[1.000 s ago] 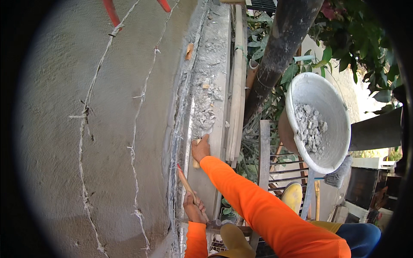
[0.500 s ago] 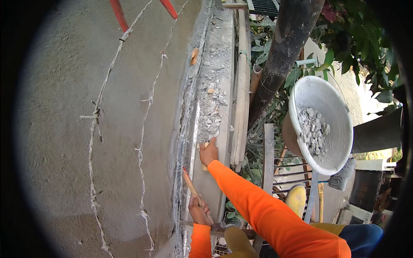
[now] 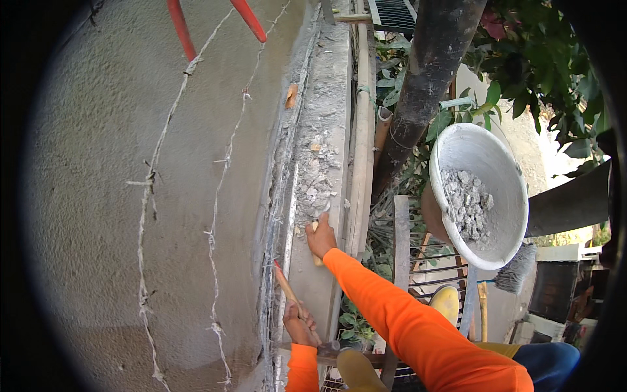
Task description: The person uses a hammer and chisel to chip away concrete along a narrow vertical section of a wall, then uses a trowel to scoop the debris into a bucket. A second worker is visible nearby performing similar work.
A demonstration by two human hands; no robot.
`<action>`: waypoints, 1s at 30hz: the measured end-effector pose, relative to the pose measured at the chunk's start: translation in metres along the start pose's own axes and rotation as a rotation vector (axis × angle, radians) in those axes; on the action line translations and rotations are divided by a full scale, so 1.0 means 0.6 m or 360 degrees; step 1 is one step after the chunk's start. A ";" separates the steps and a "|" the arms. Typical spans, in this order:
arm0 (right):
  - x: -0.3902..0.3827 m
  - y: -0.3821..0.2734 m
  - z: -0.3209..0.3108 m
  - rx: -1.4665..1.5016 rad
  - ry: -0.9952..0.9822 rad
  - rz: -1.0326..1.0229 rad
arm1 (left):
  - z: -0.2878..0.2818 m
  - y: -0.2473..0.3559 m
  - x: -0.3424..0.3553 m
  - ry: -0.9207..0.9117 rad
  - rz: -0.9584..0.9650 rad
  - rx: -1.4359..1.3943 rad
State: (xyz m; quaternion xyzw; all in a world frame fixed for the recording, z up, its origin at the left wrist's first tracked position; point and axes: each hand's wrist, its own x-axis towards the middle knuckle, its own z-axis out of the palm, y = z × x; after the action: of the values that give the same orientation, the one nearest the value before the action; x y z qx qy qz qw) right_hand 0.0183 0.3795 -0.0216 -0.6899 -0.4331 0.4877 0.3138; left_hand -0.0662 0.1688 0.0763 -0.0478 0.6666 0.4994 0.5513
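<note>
My right hand [image 3: 320, 238] rests on the grey concrete ledge [image 3: 326, 287], fist closed around a short pale stick-like tool [image 3: 318, 259], just below a heap of broken mortar rubble [image 3: 312, 186]. My left hand [image 3: 297, 323], lower down by the wall's edge, grips a wooden-handled tool [image 3: 285, 284] whose red-marked end points up along the wall. Both sleeves are orange. What sits at the lower end of the handle is hidden behind my hand.
The rough plastered wall [image 3: 98, 196] at left is crossed by pale cords [image 3: 153, 176] and two red pipes [image 3: 179, 29]. A white basin [image 3: 503, 163] of grey rubble hangs right of a dark trunk [image 3: 424, 85]. Below are a metal grille [image 3: 418, 261], a yellow boot [image 3: 447, 302] and a brush [image 3: 516, 271].
The view has drifted a little, so the wall and basin sit slightly lower in the picture. Both hands keep their grips and stay at about the same spots on the ledge.
</note>
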 end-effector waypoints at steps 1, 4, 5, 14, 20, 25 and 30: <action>-0.008 -0.005 -0.007 -0.0005 -0.0004 -0.0004 | 0.000 -0.001 0.000 -0.0015 -0.0005 0.0002; -0.032 -0.032 -0.035 0.0036 -0.0027 0.0006 | -0.001 -0.001 0.002 0.0022 -0.0035 0.0021; -0.040 -0.043 -0.046 0.0068 -0.0031 0.0011 | -0.002 -0.001 0.002 0.0019 -0.0028 0.0024; -0.171 -0.222 -0.240 0.0818 -0.0276 0.0091 | 0.000 -0.001 0.002 0.0046 0.0037 0.0097; -0.293 -0.315 -0.445 0.1680 -0.0193 -0.0056 | 0.001 0.001 0.006 0.0089 0.0025 0.0140; -0.294 -0.300 -0.505 0.2055 0.0040 -0.0040 | 0.000 0.000 0.010 0.0011 0.0015 0.0116; -0.293 -0.212 -0.409 0.1638 -0.0354 -0.0001 | -0.008 0.004 0.003 -0.0053 0.0061 0.0102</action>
State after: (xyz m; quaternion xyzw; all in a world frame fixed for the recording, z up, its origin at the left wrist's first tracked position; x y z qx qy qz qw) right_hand 0.1868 0.2722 0.2379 -0.3905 -0.1686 0.7076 0.5643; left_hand -0.0716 0.1674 0.0757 -0.0090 0.6739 0.4890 0.5538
